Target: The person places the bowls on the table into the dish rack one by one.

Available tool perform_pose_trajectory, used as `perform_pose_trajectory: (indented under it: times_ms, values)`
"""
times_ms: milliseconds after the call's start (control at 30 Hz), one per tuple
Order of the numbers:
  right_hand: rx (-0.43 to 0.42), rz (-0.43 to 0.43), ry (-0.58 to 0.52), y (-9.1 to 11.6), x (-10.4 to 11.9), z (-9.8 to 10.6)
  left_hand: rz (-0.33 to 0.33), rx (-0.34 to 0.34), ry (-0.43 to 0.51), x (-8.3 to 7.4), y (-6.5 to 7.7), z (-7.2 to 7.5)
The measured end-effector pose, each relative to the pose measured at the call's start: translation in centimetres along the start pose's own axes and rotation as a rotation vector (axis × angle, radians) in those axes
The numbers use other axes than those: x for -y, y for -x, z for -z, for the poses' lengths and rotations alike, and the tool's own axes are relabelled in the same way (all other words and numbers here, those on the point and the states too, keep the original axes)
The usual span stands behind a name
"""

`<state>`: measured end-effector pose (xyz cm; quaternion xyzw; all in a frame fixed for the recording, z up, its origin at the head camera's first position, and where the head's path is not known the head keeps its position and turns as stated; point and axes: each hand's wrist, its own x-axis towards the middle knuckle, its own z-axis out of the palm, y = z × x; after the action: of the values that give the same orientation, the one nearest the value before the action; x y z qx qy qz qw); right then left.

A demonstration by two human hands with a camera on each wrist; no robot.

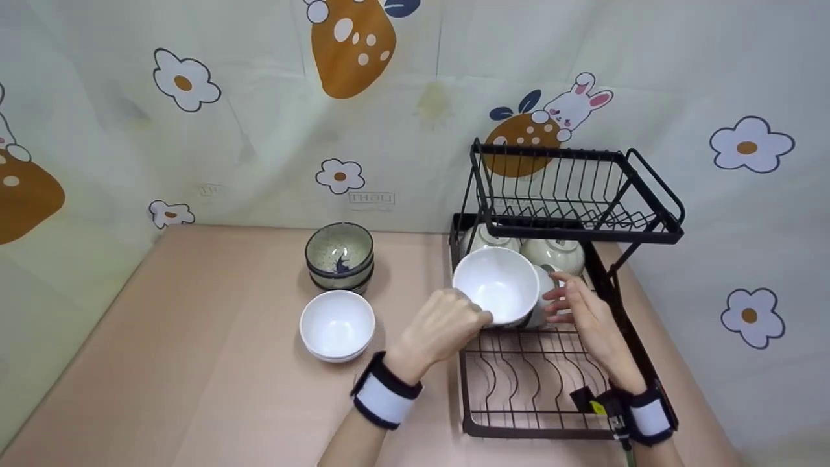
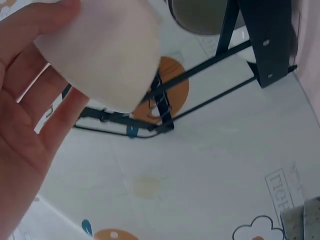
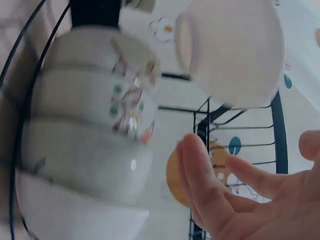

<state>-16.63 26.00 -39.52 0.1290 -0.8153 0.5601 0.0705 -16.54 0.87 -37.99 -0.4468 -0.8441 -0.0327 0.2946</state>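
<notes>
Head view: the left hand (image 1: 444,326) grips the bowl (image 1: 496,283) by its near rim, mouth tilted toward the person, over the rack (image 1: 545,432); the right hand (image 1: 589,319), fingers parted and holding nothing, is just right of the bowl.

On the pale wall covering (image 1: 402,130), just to the lower right of a white flower (image 1: 340,176), we can read small boxed lettering (image 1: 371,198) in capitals that looks like LIGHT printed backwards, with finer marks beneath it too faint for us to make out. In the left wrist view we find boxed lettering on the covering too, tilted, where a flipped L followed by IGH is what we can pick out. Further left in the head view, we see a paler box (image 1: 211,189) beginning TH, its remainder unclear.
</notes>
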Motion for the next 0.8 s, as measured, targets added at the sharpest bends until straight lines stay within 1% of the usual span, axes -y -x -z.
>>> perform_pose_trajectory:
  times_ms: [133,200,267,400,533,633,800]
  values:
    - [0.159,-0.107,-0.210,0.1,0.2,-0.1,-0.076,0.001,-0.061,-0.8,-0.6,-0.7]
    - [0.202,-0.152,-0.306,0.1,0.2,-0.1,-0.104,0.002,-0.077,-1.1,-0.8,-1.0]
    - [0.224,-0.186,-0.373,0.1,0.1,-0.1,-0.121,-0.003,-0.088,-1.3,-0.9,-1.2]
    - [0.213,-0.232,-0.476,0.0,-0.2,-0.1,-0.129,-0.007,-0.094,-1.5,-1.0,-1.6]
    - [0.186,-0.249,-0.531,-0.1,-0.4,-0.3,-0.125,-0.004,-0.109,-1.6,-1.0,-1.6]
    - [0.165,-0.258,-0.542,-0.1,-0.4,-0.4,-0.117,0.000,-0.108,-1.6,-1.0,-1.5]
    - [0.124,-0.256,-0.518,-0.2,-0.5,-0.4,-0.099,0.002,-0.077,-1.5,-1.0,-1.3]
